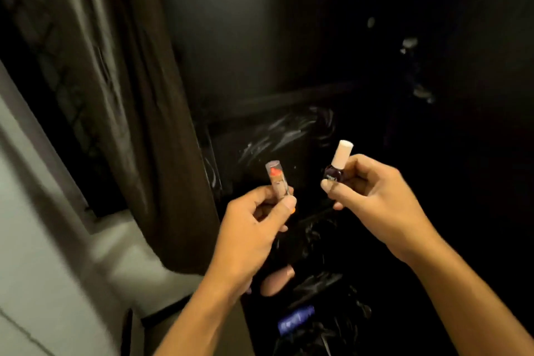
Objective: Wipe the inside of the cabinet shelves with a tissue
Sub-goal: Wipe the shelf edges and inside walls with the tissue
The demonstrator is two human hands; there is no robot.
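In front of the dark cabinet (260,37): two small cosmetic items held up, one per hand.

Left hand (254,228) pinching a clear-capped lipstick (75,183) between thumb and curled fingers; long axis near upright, capped end pointing up and tilted slightly left, orange-red tip visible under the cap. Right hand (372,196) gripping a dark nail polish bottle (335,166) by its body, pale cap pointing up and leaning slightly right. Hands well apart, items not touching. Behind them, a shelf edge (283,101) running across the cabinet interior, with whitish smear marks (277,136) on the surface below it. Tissue: not discernible anywhere in view. Low in the cabinet, crumpled black plastic (318,292) and a blue object (296,319), blurred. At left, a brown curtain (161,124) hanging beside the cabinet.
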